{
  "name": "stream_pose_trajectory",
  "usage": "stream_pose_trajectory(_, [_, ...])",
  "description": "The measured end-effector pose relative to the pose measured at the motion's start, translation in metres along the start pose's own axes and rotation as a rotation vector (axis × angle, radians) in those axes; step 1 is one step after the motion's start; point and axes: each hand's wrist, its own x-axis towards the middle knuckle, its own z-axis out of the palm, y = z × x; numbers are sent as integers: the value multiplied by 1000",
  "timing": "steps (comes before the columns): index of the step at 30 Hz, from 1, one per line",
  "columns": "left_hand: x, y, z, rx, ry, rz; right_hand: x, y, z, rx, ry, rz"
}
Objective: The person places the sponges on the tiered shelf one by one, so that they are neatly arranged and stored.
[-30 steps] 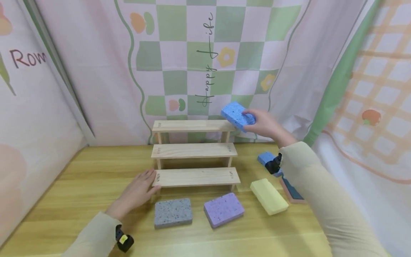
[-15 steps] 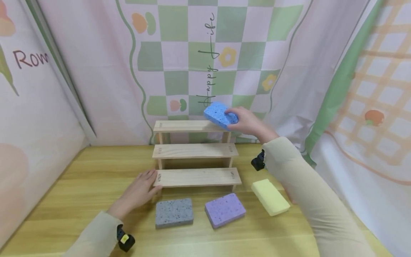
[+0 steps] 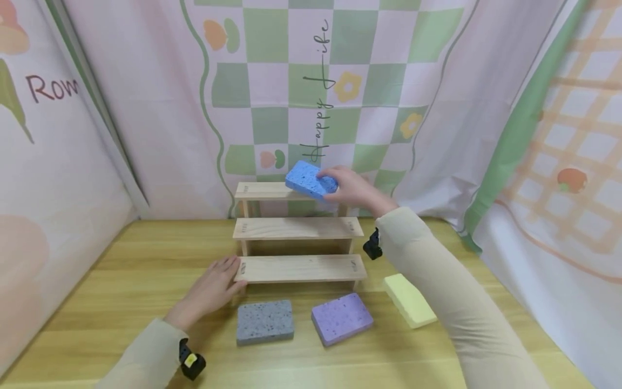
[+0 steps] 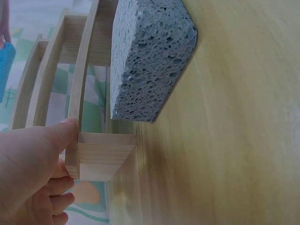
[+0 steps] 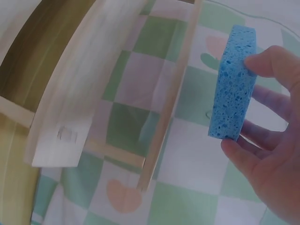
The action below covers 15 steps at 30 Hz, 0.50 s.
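In the head view my right hand (image 3: 351,186) pinches a speckled blue sponge (image 3: 307,179) by its right end. The sponge is tilted and overlaps the top tier of a three-step wooden shelf (image 3: 300,228). From the right wrist view, the blue sponge (image 5: 234,84) is seen edge-on, with thumb and fingers around it, beside the top plank's edge. My left hand (image 3: 210,289) grips the left end of the lowest step. In the left wrist view the thumb of that hand (image 4: 35,164) lies at the step's front edge, its other fingers curled beyond it.
On the wooden table (image 3: 121,281), a grey sponge (image 3: 265,322) and a purple sponge (image 3: 342,319) lie before the shelf. To the right is a yellow sponge (image 3: 409,300), partly behind my right sleeve. A patterned curtain (image 3: 272,86) hangs behind the shelf.
My right hand has carried the blue sponge leftward, from beyond the shelf's right end to over the top tier. My right sleeve now hides the things lying at far right. The left hand keeps its place.
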Motion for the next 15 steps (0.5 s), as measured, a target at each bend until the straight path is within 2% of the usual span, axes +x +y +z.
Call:
stream_pose_trajectory(9, [0,1,0,9,-6,-4,13,-13,13,-11,-35,-17])
stream_pose_trajectory(15, [0,0,1,13,-4,0,21,-18,25,-17,-49,-57])
